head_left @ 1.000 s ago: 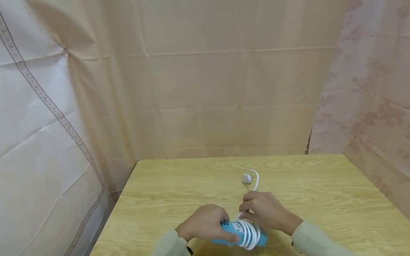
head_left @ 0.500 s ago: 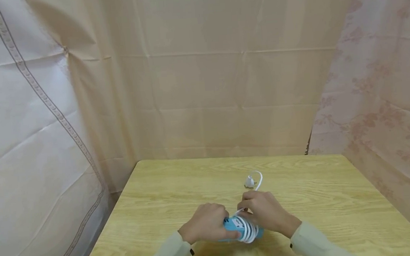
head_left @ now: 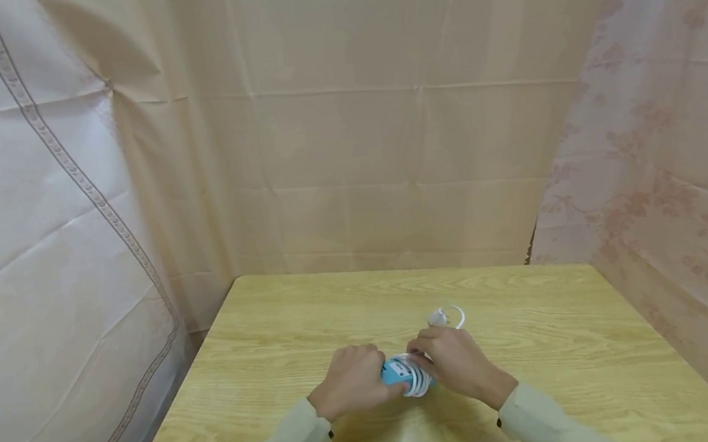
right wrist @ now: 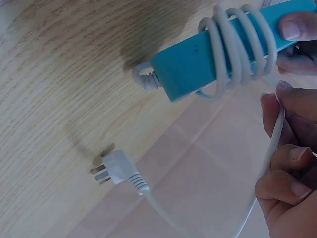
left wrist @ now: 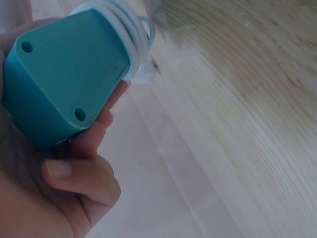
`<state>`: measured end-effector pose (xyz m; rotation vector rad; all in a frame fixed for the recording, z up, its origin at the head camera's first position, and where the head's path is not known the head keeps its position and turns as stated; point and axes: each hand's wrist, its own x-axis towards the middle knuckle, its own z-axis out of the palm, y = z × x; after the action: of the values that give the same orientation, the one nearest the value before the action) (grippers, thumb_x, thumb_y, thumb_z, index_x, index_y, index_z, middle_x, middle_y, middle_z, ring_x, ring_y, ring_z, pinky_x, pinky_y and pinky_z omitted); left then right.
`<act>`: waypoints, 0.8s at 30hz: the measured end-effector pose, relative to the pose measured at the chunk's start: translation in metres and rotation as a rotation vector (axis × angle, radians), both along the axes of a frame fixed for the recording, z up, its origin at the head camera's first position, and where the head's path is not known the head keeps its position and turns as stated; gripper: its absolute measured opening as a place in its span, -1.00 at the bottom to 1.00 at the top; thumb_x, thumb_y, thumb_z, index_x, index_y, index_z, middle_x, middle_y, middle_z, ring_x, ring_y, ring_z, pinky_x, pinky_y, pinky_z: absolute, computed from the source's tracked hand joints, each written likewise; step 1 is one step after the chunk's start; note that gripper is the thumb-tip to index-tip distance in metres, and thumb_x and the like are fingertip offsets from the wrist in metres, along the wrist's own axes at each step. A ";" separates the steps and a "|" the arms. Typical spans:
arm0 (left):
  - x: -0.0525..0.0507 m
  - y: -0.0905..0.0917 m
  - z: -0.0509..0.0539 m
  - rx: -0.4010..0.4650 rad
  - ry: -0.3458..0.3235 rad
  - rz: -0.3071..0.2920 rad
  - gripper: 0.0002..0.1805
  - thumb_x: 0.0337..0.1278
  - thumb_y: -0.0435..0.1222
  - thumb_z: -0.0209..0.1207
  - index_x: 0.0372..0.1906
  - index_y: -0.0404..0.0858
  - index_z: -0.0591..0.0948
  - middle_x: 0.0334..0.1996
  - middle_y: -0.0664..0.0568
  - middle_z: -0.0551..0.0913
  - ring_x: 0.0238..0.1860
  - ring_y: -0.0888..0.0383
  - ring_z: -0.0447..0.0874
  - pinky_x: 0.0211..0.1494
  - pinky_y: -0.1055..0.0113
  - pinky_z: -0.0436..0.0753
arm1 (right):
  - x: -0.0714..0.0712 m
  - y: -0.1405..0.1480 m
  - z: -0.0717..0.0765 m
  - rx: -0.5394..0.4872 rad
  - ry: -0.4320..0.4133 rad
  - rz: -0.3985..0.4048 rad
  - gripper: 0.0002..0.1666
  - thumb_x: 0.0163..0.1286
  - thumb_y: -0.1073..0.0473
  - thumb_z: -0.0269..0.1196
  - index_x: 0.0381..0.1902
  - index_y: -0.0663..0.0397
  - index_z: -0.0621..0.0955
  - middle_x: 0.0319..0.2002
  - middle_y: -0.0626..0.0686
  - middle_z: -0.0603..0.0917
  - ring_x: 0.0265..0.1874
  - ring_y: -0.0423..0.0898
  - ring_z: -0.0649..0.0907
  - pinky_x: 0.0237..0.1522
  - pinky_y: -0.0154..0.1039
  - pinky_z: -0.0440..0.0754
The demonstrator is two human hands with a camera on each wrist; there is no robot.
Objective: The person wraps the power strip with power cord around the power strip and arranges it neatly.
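A blue power strip is tilted up in my left hand, whose fingers and thumb grip one end. Several turns of white cord wrap around its other half. My right hand pinches the loose stretch of this cord between thumb and fingers, just beside the wraps. From there the cord loops out to a white plug with metal prongs, which shows beyond my right hand in the head view. The left wrist view shows the strip's blue underside with two round holes.
The wood-grain table extends around both hands. A beige cloth hangs behind its far edge. White sheeting hangs at the left and a floral cloth at the right.
The power strip has shifted slightly away from me and to the left, turning in my left hand. The plug has moved a little right and nearer. Both hands keep their hold.
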<state>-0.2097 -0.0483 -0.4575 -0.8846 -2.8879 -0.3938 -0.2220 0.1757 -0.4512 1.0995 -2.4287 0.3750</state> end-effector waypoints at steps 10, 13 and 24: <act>-0.001 0.001 -0.003 -0.093 0.150 0.099 -0.31 0.13 0.37 0.21 -0.77 -0.02 0.32 -0.73 0.23 0.28 -0.74 0.31 0.15 -0.75 0.41 0.19 | 0.002 -0.003 0.005 0.004 -0.039 -0.069 -0.89 0.33 0.09 0.45 -0.37 -0.04 0.75 -0.44 -0.18 0.71 -0.52 -0.37 0.57 -0.51 -0.38 0.54; -0.001 0.000 -0.003 -0.115 0.215 0.140 -0.33 0.13 0.38 0.20 -0.73 -0.04 0.36 -0.70 0.19 0.31 -0.73 0.28 0.19 -0.75 0.38 0.21 | 0.003 -0.004 0.006 -0.016 -0.049 -0.075 -0.88 0.35 0.13 0.44 -0.39 -0.02 0.74 -0.49 -0.19 0.66 -0.57 -0.38 0.52 -0.53 -0.38 0.52; -0.007 -0.002 -0.008 -0.045 0.251 0.210 -0.35 0.20 0.36 0.16 -0.55 -0.15 0.49 -0.62 0.15 0.32 -0.68 0.26 0.23 -0.69 0.38 0.25 | 0.007 -0.007 0.007 -0.086 -0.148 -0.092 -0.91 0.41 0.19 0.38 -0.32 0.04 0.76 -0.48 -0.19 0.67 -0.56 -0.41 0.49 -0.49 -0.38 0.53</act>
<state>-0.2168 -0.0507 -0.4657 -0.5797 -2.7279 -0.1843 -0.2153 0.1682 -0.4445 0.9493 -2.5545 0.5428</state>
